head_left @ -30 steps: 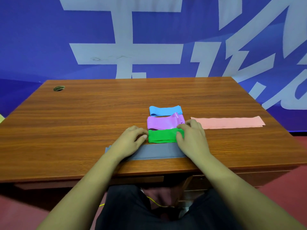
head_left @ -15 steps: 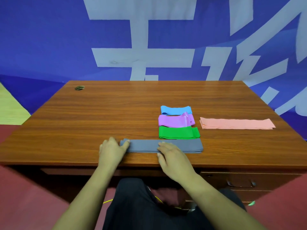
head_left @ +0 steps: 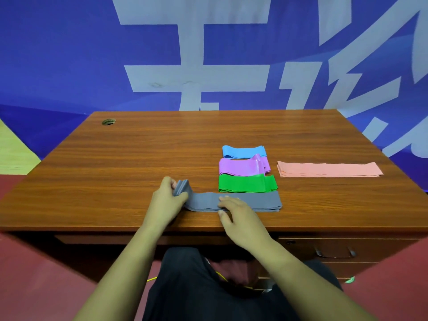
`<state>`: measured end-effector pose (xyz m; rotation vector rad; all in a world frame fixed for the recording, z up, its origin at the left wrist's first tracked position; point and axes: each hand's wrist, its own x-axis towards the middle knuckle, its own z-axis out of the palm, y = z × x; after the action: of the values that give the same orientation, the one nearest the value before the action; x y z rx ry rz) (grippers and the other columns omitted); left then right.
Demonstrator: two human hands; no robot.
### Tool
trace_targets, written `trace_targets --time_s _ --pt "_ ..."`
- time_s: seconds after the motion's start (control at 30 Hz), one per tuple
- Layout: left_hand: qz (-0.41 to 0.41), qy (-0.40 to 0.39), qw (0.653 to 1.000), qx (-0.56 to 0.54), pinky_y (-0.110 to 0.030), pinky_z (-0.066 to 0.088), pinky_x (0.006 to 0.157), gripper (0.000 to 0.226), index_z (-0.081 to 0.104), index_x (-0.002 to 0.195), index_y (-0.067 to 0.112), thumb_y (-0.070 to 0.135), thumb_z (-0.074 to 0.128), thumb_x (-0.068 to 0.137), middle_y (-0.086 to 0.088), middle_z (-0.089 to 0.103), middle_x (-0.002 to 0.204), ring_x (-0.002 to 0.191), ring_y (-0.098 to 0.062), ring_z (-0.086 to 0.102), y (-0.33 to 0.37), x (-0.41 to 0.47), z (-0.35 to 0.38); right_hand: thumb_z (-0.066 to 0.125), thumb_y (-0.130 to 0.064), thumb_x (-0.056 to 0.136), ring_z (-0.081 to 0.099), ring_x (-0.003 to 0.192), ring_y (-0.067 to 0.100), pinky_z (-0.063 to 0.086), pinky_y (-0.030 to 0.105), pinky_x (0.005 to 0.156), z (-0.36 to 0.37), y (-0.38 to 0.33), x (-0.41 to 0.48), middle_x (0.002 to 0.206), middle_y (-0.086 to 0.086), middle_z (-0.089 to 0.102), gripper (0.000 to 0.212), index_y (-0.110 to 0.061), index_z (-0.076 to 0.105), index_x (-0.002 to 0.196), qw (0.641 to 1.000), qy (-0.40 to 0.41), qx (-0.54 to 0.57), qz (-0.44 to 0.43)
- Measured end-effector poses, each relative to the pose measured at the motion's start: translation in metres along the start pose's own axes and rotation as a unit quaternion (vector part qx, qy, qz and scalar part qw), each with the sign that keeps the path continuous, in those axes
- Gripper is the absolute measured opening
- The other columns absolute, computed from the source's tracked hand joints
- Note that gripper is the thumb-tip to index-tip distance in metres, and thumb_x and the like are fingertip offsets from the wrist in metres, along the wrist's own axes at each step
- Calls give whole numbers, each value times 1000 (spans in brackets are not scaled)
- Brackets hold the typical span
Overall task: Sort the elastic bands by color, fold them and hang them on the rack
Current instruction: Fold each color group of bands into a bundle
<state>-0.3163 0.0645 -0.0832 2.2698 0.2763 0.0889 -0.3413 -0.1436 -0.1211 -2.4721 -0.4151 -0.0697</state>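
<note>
My left hand (head_left: 167, 200) has just pinched the grey band's (head_left: 234, 201) left end up off the surface (head_left: 115, 172), my right hand (head_left: 234, 210) pressing flat-fingered mid-strip below the green band (head_left: 247, 183), so I judge folding begun.

Grey band (head_left: 250, 201) matt; purple band (head_left: 243, 167) glossy; table (head_left: 139, 158) smooth wood-grain.
</note>
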Motion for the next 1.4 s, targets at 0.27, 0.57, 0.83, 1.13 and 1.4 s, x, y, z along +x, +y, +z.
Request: trace_targets --time_s 0.27,0.57,0.83,1.13,1.4 --pt "187 -37 979 -69 -16 37 55 28 49 90 13 18 74 80 10 56 72 55 -1 45 49 -11 38 46 -30 102 66 101 23 50 37 92 -37 -4 21 101 7 73 31 -12 71 95 898 46 390 199" --pt "242 -189 951 -42 -11 41 66 27 70 110 16 13 74 83 13 68 87 62 6 54 53 -7 63 69 -15 89 71 97 30 59 39 85 -60 17 23 105 22 71 22 3 67 102 778 7 560 285" --pt "347 -100 932 24 -17 40 83 28 66 103 25 28 78 78 14 63 101 93 -3 53 42 4 60 67 3 86 69 95 27 62 33 73 -75 31 28 106 17 67 11 -6 66 92 825 60 475 301" --pt "371 -142 914 77 -11 29 101 27 70 112 23 28 73 85 6 56 121 115 -10 47 23 6 78 76 -18 81 67 80 19 57 38 71 -86 75 9 86 3 68 30 -13 61 107 935 98 188 286" --pt "384 -139 906 107 -23 35 103 28 69 112 22 33 70 87 5 57 119 115 -13 48 24 4 85 71 -20 87 57 91 15 42 26 71 -79 73 -1 93 -3 59 34 -17 57 117 960 139 62 235"
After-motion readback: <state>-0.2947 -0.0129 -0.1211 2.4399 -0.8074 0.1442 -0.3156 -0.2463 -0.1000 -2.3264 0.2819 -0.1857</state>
